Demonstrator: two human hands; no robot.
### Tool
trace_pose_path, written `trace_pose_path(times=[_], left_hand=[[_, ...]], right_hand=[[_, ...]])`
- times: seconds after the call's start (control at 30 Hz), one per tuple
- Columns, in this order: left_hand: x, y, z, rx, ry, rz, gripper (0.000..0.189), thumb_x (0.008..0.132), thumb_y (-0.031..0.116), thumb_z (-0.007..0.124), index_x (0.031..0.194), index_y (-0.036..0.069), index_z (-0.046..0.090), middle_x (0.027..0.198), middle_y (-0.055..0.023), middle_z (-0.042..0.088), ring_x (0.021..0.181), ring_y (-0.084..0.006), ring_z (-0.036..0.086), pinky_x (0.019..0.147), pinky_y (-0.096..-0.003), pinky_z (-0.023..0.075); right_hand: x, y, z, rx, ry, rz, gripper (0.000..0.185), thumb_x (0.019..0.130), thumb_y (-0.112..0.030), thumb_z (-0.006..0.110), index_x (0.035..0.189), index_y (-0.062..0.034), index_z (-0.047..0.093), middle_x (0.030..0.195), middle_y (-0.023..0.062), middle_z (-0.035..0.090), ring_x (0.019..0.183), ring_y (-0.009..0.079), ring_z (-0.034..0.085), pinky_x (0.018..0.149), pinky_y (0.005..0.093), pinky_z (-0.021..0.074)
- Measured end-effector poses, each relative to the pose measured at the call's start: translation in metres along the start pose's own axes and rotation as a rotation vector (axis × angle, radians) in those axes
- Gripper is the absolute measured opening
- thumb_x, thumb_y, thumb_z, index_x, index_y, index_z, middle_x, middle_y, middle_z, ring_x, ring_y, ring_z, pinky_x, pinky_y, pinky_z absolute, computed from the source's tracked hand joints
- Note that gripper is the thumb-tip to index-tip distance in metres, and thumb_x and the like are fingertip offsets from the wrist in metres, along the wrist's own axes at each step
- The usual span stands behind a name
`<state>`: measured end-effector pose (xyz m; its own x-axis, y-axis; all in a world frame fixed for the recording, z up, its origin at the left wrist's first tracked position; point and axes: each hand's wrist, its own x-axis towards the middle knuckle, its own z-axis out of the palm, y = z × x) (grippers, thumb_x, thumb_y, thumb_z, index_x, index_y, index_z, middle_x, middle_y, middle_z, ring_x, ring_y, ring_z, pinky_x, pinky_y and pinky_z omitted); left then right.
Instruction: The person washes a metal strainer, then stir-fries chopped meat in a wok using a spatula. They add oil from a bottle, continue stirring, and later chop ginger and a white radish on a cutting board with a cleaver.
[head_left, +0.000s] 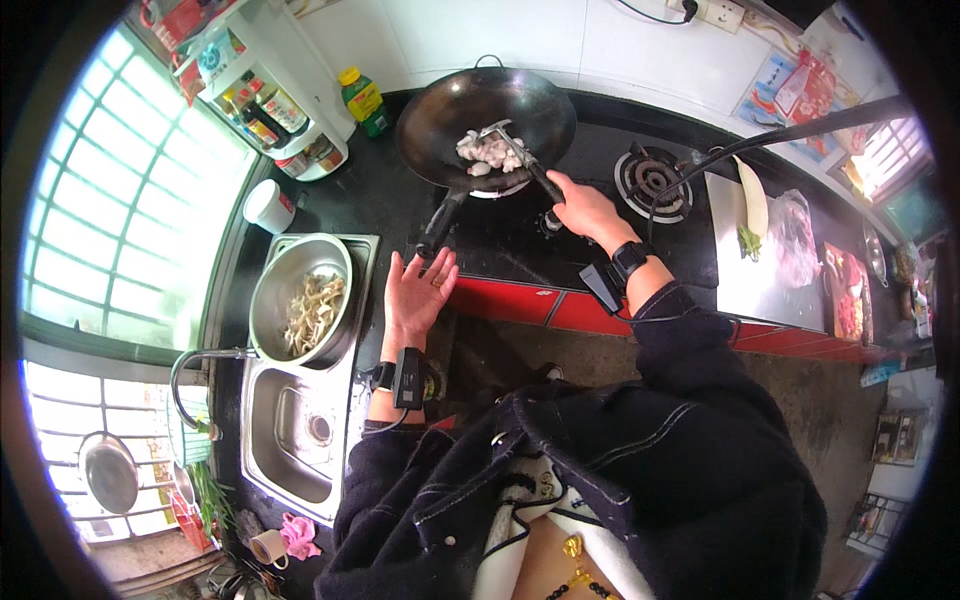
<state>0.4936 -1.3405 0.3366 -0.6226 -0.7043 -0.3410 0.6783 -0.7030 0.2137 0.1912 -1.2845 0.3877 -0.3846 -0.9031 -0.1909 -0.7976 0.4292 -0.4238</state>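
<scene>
My right hand grips the dark handle of a metal spatula. The spatula's blade rests among pale pink-white meat pieces in the bottom of a large dark wok. This wok sits on the left burner of a black gas cooktop. Its black handle points toward me. Just below the handle's end, my left hand is palm up with fingers spread and holds nothing; whether a fingertip touches the handle I cannot tell.
A metal bowl of torn mushrooms stands over the sink on the left. Condiment bottles fill a white rack. A bare gas burner is right of the wok. Farther right lie a white radish, a plastic bag and a cutting board with meat.
</scene>
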Motion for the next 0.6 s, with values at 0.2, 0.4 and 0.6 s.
trace_pose_path(times=[0.2,0.4,0.6], left_hand=[[0.04,0.015,0.02,-0.264,-0.138,-0.292,0.064,0.091,0.03,0.052,0.138,-0.005,0.024,0.135,-0.0254,0.037,0.115,-0.0337,0.049,0.085,-0.0358,0.052],[0.059,0.025,0.028,-0.378,-0.029,-0.493,0.052,0.092,0.018,0.051,0.133,-0.003,0.027,0.126,-0.021,0.045,0.073,-0.0169,0.052,0.053,-0.0231,0.0465],[0.064,0.038,0.028,-0.278,0.002,-0.527,0.043,0.091,0.016,0.051,0.125,-0.005,0.034,0.118,-0.0175,0.051,0.067,-0.0139,0.048,0.052,-0.0224,0.0444]], right_hand=[[-0.001,0.008,-0.037,0.147,0.13,-0.094,0.045,0.084,-0.015,0.049,0.128,-0.0144,0.047,0.105,0.0232,0.061,0.099,0.0383,0.058,0.085,0.0435,0.0461],[-0.048,0.006,-0.105,-0.03,0.133,-0.145,0.041,0.082,-0.011,0.056,0.123,-0.009,0.054,0.094,0.0185,0.065,0.081,0.0282,0.063,0.074,0.0346,0.0473],[-0.031,-0.026,-0.063,0.135,0.044,0.078,0.038,0.083,-0.017,0.053,0.121,-0.0113,0.056,0.111,0.0199,0.06,0.102,0.0334,0.058,0.088,0.0377,0.0452]])
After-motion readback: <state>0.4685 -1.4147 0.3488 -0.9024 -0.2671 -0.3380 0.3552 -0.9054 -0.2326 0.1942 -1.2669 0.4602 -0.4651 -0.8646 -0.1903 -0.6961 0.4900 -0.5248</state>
